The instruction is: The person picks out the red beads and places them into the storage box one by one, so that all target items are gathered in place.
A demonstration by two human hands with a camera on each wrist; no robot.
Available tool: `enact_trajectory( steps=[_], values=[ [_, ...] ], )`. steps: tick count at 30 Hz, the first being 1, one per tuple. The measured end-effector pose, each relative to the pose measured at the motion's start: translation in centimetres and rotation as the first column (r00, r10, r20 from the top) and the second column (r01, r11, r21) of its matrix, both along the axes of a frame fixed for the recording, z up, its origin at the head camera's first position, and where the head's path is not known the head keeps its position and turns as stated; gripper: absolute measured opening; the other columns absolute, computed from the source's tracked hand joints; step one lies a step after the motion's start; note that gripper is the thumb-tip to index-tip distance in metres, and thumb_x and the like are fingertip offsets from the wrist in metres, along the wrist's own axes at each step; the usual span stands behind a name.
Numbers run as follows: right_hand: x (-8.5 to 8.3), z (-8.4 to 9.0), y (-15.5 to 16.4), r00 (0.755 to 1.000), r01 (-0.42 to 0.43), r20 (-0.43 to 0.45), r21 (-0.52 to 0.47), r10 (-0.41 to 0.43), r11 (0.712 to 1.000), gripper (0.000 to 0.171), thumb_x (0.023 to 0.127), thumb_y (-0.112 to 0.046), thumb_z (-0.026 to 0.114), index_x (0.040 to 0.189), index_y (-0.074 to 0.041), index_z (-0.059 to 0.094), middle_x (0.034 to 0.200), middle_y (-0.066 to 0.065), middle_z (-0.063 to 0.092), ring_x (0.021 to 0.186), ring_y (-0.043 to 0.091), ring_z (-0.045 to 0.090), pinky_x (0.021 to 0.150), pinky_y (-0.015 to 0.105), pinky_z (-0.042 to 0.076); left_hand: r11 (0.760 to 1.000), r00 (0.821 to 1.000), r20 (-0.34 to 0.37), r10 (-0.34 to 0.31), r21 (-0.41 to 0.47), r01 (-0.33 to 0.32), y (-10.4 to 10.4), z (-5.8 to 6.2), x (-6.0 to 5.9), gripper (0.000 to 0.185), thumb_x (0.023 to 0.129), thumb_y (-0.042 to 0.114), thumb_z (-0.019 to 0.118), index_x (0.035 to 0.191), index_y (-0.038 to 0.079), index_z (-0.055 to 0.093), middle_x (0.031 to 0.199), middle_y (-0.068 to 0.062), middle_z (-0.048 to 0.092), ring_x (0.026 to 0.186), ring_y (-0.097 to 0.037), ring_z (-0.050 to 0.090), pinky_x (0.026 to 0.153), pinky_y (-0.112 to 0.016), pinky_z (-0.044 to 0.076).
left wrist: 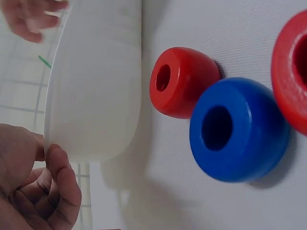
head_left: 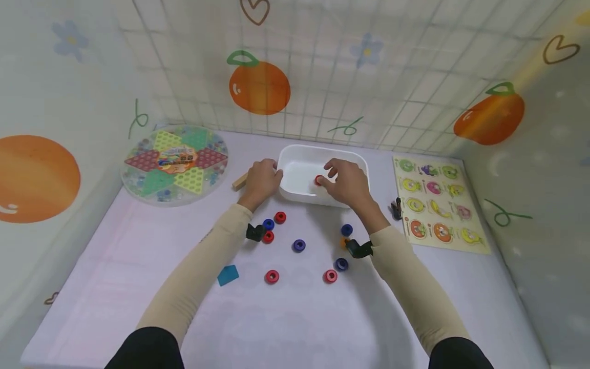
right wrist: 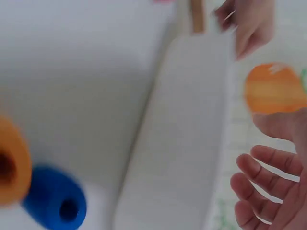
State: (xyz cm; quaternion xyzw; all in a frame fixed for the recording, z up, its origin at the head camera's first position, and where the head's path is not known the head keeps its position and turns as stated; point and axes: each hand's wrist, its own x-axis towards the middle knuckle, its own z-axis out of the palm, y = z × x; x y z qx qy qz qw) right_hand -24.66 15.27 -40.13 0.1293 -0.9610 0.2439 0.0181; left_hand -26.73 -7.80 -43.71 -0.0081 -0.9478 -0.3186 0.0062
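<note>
My left hand (head_left: 264, 180) pinches the left rim of a white plastic tub (head_left: 295, 154) between thumb and fingers; the left wrist view shows that grip on the rim (left wrist: 50, 110). Over the tub's right part hovers my right hand (head_left: 346, 182), its fingers spread and loosely bent, with nothing between them in the right wrist view. A red bead (head_left: 318, 180) shows inside the tub beside the right thumb, partly covered by it. Nearest the left wrist are a red bead (left wrist: 184, 82) and a blue bead (left wrist: 240, 129), both with a hole.
Several red and blue beads (head_left: 299, 246) lie in front of the tub, with an orange bead (head_left: 343, 242) by the right wrist. A blue block (head_left: 228, 275), a wooden stick (head_left: 240, 182), a round game board (head_left: 176, 164), a fruit picture board (head_left: 438, 205) and a dark clip (head_left: 396, 209) lie around.
</note>
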Motion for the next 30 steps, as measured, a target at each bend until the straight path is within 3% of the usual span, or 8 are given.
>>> enact_trajectory(
  steps=[6,13,21,30],
  values=[
    [4.0,1.0,-3.2,0.994,-0.110,-0.036,-0.107,0.106,0.988,0.032,0.091,-0.028,0.079,0.112,-0.005,0.072,0.091,0.004,0.071,0.077,0.021,0.064,0.069,0.037,0.052,1.000,1.000,0.002,0.004,-0.011,-0.004,-0.5,0.3,0.1,0.034,0.102,0.024,0.060,0.120,-0.003,0.067,0.104,-0.018,0.071,0.088,-0.031,0.062,0.079,-0.042,0.053],
    [6.4,-1.7,-6.0,0.981,-0.158,0.097,-0.118,0.170,0.980,0.030,0.090,-0.024,0.078,0.115,-0.008,0.073,0.089,0.000,0.070,0.076,0.018,0.061,0.066,0.031,0.052,1.000,1.000,0.020,0.005,-0.019,-0.004,-0.2,0.0,-0.1,0.035,0.103,0.026,0.059,0.121,-0.002,0.066,0.109,-0.018,0.070,0.090,-0.030,0.063,0.079,-0.041,0.054],
    [6.7,-4.6,-7.8,0.962,-0.117,0.245,-0.017,0.118,0.993,0.041,0.089,-0.028,0.082,0.124,-0.011,0.069,0.104,0.003,0.069,0.094,0.020,0.061,0.083,0.036,0.053,1.000,1.000,0.019,0.002,0.008,-0.002,0.1,-0.3,-0.2,0.031,0.103,0.025,0.059,0.118,-0.001,0.066,0.101,-0.016,0.069,0.083,-0.027,0.062,0.073,-0.037,0.053],
    [6.0,-6.3,-8.6,0.967,-0.147,0.212,0.021,0.139,0.989,0.033,0.091,-0.026,0.080,0.120,-0.013,0.070,0.104,0.003,0.066,0.096,0.017,0.060,0.084,0.034,0.054,1.000,1.000,-0.009,0.000,0.008,0.000,0.0,-0.4,0.1,0.029,0.103,0.024,0.059,0.116,-0.001,0.067,0.094,-0.014,0.069,0.078,-0.025,0.061,0.065,-0.033,0.051]
  ],
)
